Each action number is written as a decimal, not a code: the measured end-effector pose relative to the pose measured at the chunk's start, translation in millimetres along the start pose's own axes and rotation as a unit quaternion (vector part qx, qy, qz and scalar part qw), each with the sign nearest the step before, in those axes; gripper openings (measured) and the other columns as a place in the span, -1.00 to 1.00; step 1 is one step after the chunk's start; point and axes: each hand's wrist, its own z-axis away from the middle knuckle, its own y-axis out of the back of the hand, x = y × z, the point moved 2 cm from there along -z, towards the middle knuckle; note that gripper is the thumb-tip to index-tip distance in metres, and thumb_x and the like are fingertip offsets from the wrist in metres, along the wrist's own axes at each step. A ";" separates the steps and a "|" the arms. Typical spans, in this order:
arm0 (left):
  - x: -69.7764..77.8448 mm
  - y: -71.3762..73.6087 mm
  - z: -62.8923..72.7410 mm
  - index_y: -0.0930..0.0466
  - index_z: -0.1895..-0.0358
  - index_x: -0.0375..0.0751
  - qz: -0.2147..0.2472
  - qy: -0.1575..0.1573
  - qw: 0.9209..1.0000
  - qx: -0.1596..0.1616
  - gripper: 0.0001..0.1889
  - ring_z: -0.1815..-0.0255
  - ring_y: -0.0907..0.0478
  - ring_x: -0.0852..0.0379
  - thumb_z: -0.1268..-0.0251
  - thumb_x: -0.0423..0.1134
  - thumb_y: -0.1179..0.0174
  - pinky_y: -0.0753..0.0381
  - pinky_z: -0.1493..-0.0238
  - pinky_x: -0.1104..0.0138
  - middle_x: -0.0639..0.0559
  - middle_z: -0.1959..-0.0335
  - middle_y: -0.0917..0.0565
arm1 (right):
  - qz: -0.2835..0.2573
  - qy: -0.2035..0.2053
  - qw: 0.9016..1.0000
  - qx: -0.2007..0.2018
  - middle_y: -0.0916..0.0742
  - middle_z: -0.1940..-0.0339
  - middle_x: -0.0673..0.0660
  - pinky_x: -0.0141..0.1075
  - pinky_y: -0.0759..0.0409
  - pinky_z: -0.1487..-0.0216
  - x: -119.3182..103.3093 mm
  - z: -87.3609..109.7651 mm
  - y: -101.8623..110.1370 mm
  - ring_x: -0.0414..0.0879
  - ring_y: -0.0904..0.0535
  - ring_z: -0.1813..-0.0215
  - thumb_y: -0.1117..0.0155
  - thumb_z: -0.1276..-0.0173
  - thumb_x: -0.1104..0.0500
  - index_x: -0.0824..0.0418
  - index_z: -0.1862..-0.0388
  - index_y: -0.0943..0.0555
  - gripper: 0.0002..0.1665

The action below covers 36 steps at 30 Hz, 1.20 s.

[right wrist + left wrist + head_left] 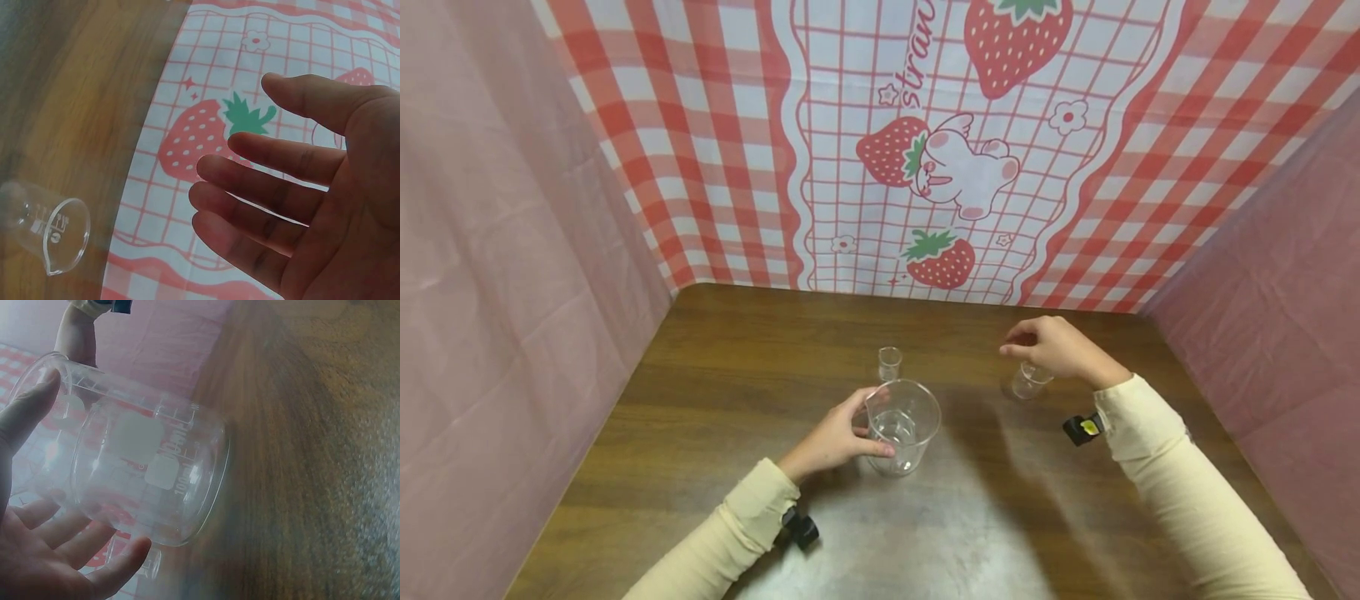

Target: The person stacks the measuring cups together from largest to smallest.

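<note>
**Right small beaker (1028, 383) stands at seven o'clock from my right hand (1060, 346)**

On the wooden table (760, 350) I count four glass beakers: one large, one apparently nested inside it, two small. The large beaker (917, 429) lies at three o'clock from my left hand (831, 442), which grips it between thumb and fingers; I can't tell whether its base meets the wood. Inside it sits what looks like a nested beaker (895, 427). The far small beaker (890, 364) stands upright at the large one's twelve o'clock. The right small beaker is upright too, long axis vertical; my right hand is the nearer, holding nothing, fingers loosely extended and apart from the glass.
</note>
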 end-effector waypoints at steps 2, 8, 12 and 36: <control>0.3 -0.1 -0.2 -0.19 -0.41 -0.36 0.002 -0.001 1.000 -0.001 -0.09 -0.37 -0.35 -0.32 0.04 -0.31 -0.50 -0.61 -0.20 0.00 -0.34 -0.40 -0.36 | 0.002 -0.003 1.000 0.000 -0.80 0.23 0.15 -0.20 -0.61 0.24 2.8 -0.1 -0.5 -0.13 -0.60 0.31 -0.32 -0.34 -0.01 0.27 0.12 -0.71 -0.63; 0.1 -0.3 -0.6 -0.19 -0.41 -0.37 0.005 -0.001 1.000 -0.002 -0.09 -0.38 -0.35 -0.31 0.04 -0.31 -0.50 -0.61 -0.20 0.00 -0.35 -0.40 -0.36 | 0.006 -0.010 1.000 -0.006 -0.80 0.24 0.16 -0.13 -0.63 0.22 12.0 -1.5 -3.4 -0.08 -0.64 0.27 -0.33 -0.33 0.00 0.28 0.12 -0.71 -0.63; -0.3 -0.5 -0.7 -0.19 -0.41 -0.37 0.005 -0.001 1.000 0.000 -0.09 -0.37 -0.35 -0.31 0.04 -0.31 -0.50 -0.62 -0.20 0.00 -0.34 -0.40 -0.37 | 0.001 -0.015 1.000 -0.011 -0.79 0.26 0.17 -0.13 -0.64 0.24 17.1 -1.9 -6.9 -0.06 -0.65 0.26 -0.33 -0.32 0.04 0.31 0.13 -0.71 -0.65; 0.7 -0.2 -0.3 -0.20 -0.41 -0.35 0.010 0.000 1.000 -0.001 -0.09 -0.38 -0.35 -0.31 0.05 -0.31 -0.50 -0.62 -0.19 0.00 -0.34 -0.40 -0.37 | -0.005 -0.035 0.999 -0.017 -0.77 0.30 0.24 -0.10 -0.65 0.19 45.5 -7.4 -26.8 0.04 -0.66 0.20 -0.43 -0.12 0.18 0.42 0.12 -0.66 -0.61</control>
